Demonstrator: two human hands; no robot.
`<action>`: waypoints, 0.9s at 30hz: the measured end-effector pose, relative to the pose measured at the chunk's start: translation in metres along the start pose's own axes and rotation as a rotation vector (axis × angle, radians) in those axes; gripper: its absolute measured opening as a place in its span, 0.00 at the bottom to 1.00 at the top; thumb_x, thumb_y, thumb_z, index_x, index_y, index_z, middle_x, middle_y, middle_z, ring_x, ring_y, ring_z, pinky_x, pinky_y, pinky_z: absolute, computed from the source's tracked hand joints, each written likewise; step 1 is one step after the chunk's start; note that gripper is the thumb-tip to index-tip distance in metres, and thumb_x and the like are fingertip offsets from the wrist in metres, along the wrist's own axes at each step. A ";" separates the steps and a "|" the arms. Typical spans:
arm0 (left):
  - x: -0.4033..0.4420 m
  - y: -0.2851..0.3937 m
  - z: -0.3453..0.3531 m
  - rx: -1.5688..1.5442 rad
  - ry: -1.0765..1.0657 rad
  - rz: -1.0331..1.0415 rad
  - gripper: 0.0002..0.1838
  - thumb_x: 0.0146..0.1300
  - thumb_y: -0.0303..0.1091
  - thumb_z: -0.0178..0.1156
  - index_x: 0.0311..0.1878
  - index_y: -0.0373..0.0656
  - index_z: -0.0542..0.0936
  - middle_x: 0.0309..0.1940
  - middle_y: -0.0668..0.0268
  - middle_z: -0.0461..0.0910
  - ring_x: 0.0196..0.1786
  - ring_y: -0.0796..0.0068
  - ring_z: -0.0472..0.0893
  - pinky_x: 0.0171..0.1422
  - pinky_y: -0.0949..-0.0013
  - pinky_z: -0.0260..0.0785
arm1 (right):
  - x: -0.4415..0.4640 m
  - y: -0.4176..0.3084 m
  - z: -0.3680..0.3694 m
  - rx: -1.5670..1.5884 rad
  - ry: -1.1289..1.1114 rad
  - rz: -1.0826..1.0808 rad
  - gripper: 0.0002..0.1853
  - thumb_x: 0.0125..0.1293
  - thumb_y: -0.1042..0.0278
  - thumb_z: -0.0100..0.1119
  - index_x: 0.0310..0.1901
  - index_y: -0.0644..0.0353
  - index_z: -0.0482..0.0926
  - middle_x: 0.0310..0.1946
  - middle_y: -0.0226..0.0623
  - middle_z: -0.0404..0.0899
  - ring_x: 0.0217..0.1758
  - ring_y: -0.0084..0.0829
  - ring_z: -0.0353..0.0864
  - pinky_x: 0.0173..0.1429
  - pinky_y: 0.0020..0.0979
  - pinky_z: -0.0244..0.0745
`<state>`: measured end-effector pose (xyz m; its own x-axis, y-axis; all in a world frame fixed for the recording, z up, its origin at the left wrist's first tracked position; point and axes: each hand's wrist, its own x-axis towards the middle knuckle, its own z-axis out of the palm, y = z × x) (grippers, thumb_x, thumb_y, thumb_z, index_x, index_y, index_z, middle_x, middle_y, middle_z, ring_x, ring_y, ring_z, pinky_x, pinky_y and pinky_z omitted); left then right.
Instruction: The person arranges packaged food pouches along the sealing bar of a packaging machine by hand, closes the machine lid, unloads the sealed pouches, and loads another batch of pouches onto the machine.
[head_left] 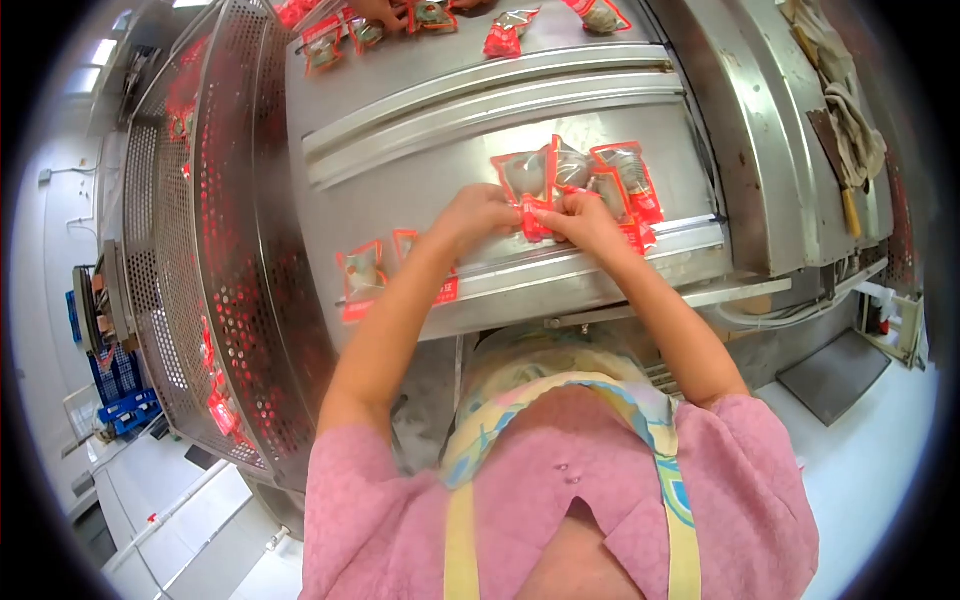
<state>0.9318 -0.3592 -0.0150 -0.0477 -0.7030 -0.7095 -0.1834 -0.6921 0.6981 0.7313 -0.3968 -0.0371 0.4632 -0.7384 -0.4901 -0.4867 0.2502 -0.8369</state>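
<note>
On the steel worktable (pixel 400 140), my left hand (pixel 476 214) and my right hand (pixel 585 220) meet at a red-edged clear pouch (pixel 524 178) with a rounded greyish filling. My left fingers are closed at its lower left edge, and my right thumb and fingers pinch its red lower end. Directly beside it lies another such pouch (pixel 570 168), and a further pouch (pixel 630 175) rests to the right, partly overlapping others. Near my left forearm are a flat pouch (pixel 362 268) and one partly hidden by the arm. What the pouches contain is unclear.
Metal rails (pixel 490 105) cross the table beyond my hands. On their far side are more pouches (pixel 510 32) and another person's hand (pixel 380 10). A perforated metal guard (pixel 240 220) stands left, with red packets behind it. A steel housing (pixel 745 130) borders the right.
</note>
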 end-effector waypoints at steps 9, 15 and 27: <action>-0.035 -0.025 -0.011 0.958 0.390 0.203 0.19 0.49 0.34 0.71 0.41 0.36 0.77 0.27 0.57 0.81 0.33 0.60 0.82 0.36 0.59 0.72 | 0.002 -0.003 0.013 -0.261 -0.061 0.003 0.15 0.52 0.57 0.71 0.28 0.63 0.83 0.22 0.37 0.80 0.27 0.29 0.79 0.34 0.34 0.72; -0.043 -0.026 -0.004 1.078 0.396 0.192 0.20 0.49 0.34 0.70 0.43 0.37 0.76 0.33 0.50 0.82 0.41 0.50 0.82 0.44 0.51 0.73 | -0.008 -0.015 0.028 -0.504 -0.040 -0.077 0.15 0.51 0.58 0.71 0.25 0.62 0.81 0.22 0.41 0.79 0.28 0.37 0.80 0.35 0.38 0.72; -0.048 -0.032 -0.007 0.928 0.424 0.099 0.27 0.57 0.33 0.61 0.57 0.33 0.63 0.34 0.43 0.81 0.40 0.45 0.82 0.41 0.47 0.73 | 0.002 -0.001 0.027 -0.413 -0.136 -0.085 0.14 0.57 0.60 0.66 0.31 0.65 0.83 0.25 0.41 0.82 0.31 0.36 0.81 0.38 0.35 0.74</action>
<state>0.9466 -0.3047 -0.0026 0.2140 -0.8749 -0.4345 -0.8934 -0.3552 0.2751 0.7522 -0.3814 -0.0437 0.5942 -0.6496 -0.4743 -0.6851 -0.0999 -0.7215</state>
